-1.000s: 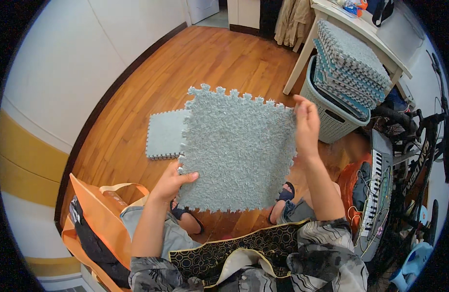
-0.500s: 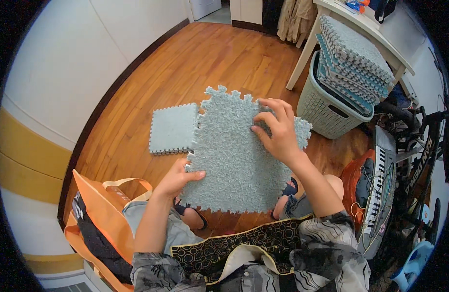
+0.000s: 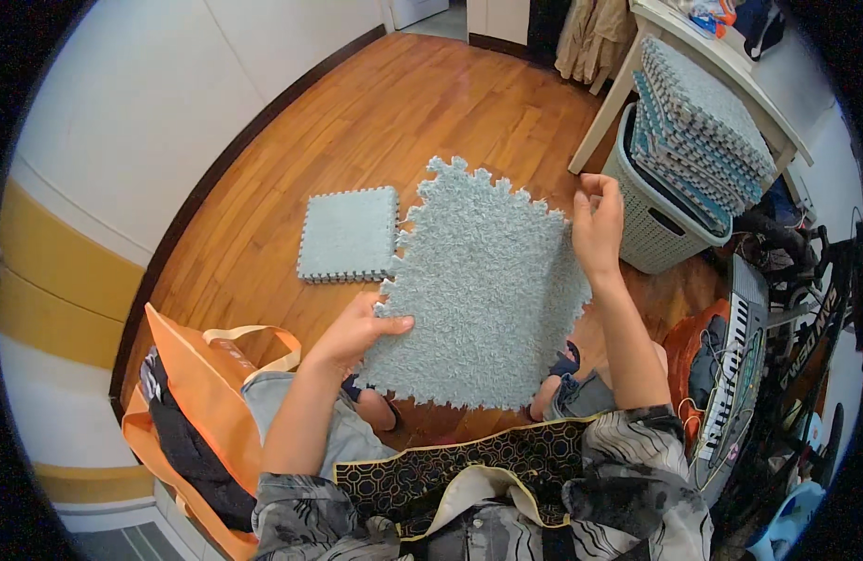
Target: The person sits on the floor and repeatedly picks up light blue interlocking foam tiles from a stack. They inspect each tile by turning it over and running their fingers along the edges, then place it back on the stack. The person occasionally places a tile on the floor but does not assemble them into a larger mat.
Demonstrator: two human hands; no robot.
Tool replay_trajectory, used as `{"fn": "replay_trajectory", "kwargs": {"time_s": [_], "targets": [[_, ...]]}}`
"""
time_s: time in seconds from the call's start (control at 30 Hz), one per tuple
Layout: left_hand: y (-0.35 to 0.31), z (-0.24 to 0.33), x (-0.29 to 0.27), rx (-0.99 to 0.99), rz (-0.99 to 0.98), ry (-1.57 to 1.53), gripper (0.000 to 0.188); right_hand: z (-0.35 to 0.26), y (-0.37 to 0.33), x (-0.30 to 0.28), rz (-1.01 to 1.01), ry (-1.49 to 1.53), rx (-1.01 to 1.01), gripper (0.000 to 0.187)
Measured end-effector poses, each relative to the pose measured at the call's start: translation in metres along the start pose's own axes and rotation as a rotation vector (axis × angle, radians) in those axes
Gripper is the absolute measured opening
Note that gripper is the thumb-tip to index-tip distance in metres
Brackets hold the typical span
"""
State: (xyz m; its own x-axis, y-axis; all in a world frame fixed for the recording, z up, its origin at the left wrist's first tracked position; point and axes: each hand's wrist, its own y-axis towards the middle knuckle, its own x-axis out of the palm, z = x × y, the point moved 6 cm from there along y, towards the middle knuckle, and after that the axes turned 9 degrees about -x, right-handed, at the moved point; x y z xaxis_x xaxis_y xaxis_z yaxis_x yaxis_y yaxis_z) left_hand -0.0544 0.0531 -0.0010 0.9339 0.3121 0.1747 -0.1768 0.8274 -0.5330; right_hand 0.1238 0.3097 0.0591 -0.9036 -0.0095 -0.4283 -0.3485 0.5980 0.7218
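A pale grey-green plush foam mat tile (image 3: 487,290) with toothed, puzzle-style edges is held up in front of me, tilted over my knees. My left hand (image 3: 361,332) grips its left edge, thumb on the fluffy face and fingers mostly hidden behind. Beside the upper right corner is my right hand (image 3: 600,224), its fingers loosely bent and holding nothing I can see; whether it touches the edge is unclear. Farther off on the floor lies a neat stack of similar tiles (image 3: 349,229), partly behind the held tile's left side.
A light green laundry basket (image 3: 660,229) at right holds a tall pile of more tiles (image 3: 707,126), beside a white table (image 3: 604,112). An orange bag (image 3: 202,393) stands at my left. A keyboard (image 3: 735,346) and a bicycle (image 3: 805,327) crowd the right side.
My right hand has moved off the tile's face to the right, beside its edge. The tile's corner that stuck out at right no longer shows there. My left hand keeps its grip.
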Motion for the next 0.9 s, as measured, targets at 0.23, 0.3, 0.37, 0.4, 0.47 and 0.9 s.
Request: {"fn": "replay_trajectory", "kwargs": {"time_s": [0.23, 0.3, 0.37, 0.4, 0.47, 0.9], "targets": [[0.011, -0.006, 0.010, -0.028, 0.028, 0.002, 0.027, -0.108, -0.035, 0.037, -0.247, 0.158, -0.461, 0.022], [0.013, -0.007, 0.015, -0.013, 0.024, 0.031, 0.022, -0.119, -0.044, 0.051, -0.294, 0.211, -0.465, 0.021], [0.015, -0.007, 0.020, 0.039, 0.007, 0.045, 0.019, -0.121, -0.048, 0.057, -0.306, 0.194, -0.448, 0.020], [0.016, -0.005, 0.021, 0.048, 0.024, 0.081, 0.018, -0.120, -0.048, 0.058, -0.301, 0.175, -0.471, 0.019], [0.016, -0.001, 0.023, 0.065, 0.061, 0.153, 0.015, -0.119, -0.049, 0.060, -0.290, 0.139, -0.517, 0.016], [0.010, 0.007, 0.015, 0.057, 0.051, 0.044, 0.030, -0.115, -0.049, 0.065, -0.433, 0.280, -0.523, 0.016]]}}
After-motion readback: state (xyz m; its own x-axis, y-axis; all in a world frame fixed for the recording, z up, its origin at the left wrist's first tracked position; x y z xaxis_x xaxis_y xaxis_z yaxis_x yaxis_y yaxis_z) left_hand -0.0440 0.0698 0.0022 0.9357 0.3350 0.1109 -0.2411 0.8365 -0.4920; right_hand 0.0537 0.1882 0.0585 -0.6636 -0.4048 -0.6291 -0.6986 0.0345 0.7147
